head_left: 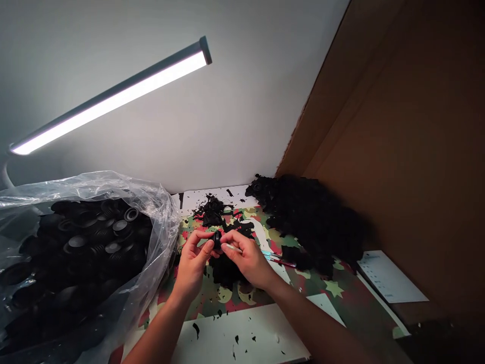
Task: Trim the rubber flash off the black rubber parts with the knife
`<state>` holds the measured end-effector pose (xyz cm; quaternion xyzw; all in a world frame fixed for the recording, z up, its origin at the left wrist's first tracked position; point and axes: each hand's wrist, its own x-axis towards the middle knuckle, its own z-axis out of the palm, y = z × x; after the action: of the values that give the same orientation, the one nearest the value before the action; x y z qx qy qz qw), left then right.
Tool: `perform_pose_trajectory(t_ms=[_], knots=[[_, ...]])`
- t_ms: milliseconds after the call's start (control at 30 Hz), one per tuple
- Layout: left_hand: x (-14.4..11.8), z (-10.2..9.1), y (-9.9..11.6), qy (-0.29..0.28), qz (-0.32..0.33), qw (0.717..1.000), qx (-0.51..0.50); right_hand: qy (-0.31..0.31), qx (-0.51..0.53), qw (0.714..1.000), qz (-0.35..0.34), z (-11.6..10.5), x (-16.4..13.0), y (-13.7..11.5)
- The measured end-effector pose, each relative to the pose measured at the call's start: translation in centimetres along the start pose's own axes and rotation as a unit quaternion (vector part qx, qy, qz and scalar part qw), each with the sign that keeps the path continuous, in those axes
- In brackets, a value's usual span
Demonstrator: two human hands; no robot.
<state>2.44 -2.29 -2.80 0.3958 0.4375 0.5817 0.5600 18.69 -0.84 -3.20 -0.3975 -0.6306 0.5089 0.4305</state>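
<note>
My left hand (pixel 193 260) pinches a small round black rubber part (pixel 217 238) between thumb and fingers. My right hand (pixel 246 258) touches the same part from the right and holds a thin pale-handled tool (pixel 233 247) against it. Both hands hover over a camouflage-patterned mat (pixel 212 296) strewn with black trimmings (pixel 212 210). A further dark clump of scraps (pixel 225 270) lies just under my hands.
A clear plastic bag (pixel 94 192) full of black round parts (pixel 87 237) fills the left. A heap of black parts (pixel 310 217) sits at the right beside a cardboard wall (pixel 397 126). A lit lamp bar (pixel 113 98) hangs overhead. A white sheet (pixel 390 278) lies right.
</note>
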Motion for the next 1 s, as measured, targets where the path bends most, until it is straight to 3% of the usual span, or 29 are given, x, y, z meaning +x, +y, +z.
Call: perform_pose_trajectory(t_ms=[200, 433, 567, 667, 767, 833, 1000], knots=[[-0.2, -0.1, 0.0, -0.010, 0.019, 0.999, 0.050, 0.029, 0.017, 0.999, 0.005, 0.7, 0.0, 0.1], [-0.6, 0.7, 0.3, 0.022, 0.022, 0.996, 0.081, 0.076, -0.101, 0.990, -0.057, 1.0, -0.2, 0.5], [-0.6, 1.0, 0.5, 0.014, -0.036, 0.998, 0.041, 0.122, -0.243, 0.950, -0.151, 1.0, 0.1, 0.7], [-0.5, 0.8, 1.1, -0.020, -0.093, 0.995, 0.015, 0.164, -0.306, 0.920, -0.183, -0.4, 0.8, 0.8], [-0.6, 0.4, 1.8, -0.061, -0.149, 0.987, 0.010, 0.245, -0.321, 0.904, -0.143, -2.9, 1.7, 1.2], [-0.6, 0.3, 2.2, -0.072, -0.154, 0.985, -0.016, 0.244, -0.319, 0.910, -0.102, -4.3, 2.1, 1.6], [-0.4, 0.2, 2.4, -0.033, -0.063, 0.991, -0.117, 0.229, -0.273, 0.934, 0.001, -5.3, 2.4, 2.6]])
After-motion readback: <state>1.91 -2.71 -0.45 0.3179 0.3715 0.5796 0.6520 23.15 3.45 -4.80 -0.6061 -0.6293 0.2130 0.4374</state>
